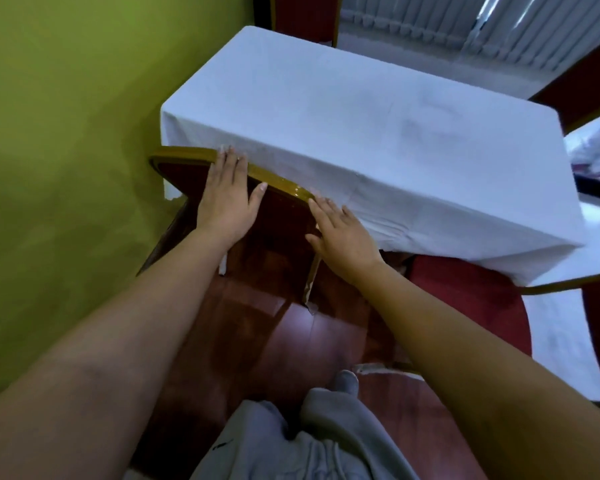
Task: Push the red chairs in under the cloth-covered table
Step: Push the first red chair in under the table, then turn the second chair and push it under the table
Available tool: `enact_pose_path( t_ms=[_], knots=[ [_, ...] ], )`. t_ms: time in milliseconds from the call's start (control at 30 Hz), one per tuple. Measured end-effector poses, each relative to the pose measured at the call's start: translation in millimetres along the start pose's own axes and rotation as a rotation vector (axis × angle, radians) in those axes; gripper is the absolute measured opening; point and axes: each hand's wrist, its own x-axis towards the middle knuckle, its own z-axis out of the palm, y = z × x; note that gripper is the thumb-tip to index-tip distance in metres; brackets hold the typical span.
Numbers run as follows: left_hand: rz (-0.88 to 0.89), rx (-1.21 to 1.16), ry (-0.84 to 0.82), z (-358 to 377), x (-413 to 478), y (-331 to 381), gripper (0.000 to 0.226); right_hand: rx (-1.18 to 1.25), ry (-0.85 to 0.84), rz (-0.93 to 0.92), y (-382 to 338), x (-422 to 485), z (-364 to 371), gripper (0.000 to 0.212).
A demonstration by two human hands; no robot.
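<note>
A red chair (278,216) with a gold frame stands against the near side of the table (361,109), which is covered by a white cloth. Its backrest top touches the hanging cloth. My left hand (227,195) lies flat on the back of the backrest, fingers over the gold top rail. My right hand (343,233) presses flat on the backrest's right edge, fingers spread. A second red chair (471,299) stands to the right, its seat partly under the cloth. Two more red chairs show at the far end (305,15) and far right (589,88).
A green wall (66,133) runs close along the left of the chair and table. The floor (291,341) is glossy red-brown wood. My grey trousers and one socked foot (343,381) are below. White vertical blinds (447,26) hang behind the table.
</note>
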Motion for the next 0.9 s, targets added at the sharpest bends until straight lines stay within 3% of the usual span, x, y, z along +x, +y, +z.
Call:
enact_pose_path(
  t_ms=[400,900],
  knots=[
    [0.140,0.004,-0.218,44.1,-79.2,145.9,0.063,-0.049,-0.026,0.227,102.5,-145.1,-0.3,0.062],
    [0.435,-0.105,-0.348,132.3,-166.4,430.1,0.062,0.001,0.000,0.674,294.6,-398.6,5.6,0.066]
  ],
)
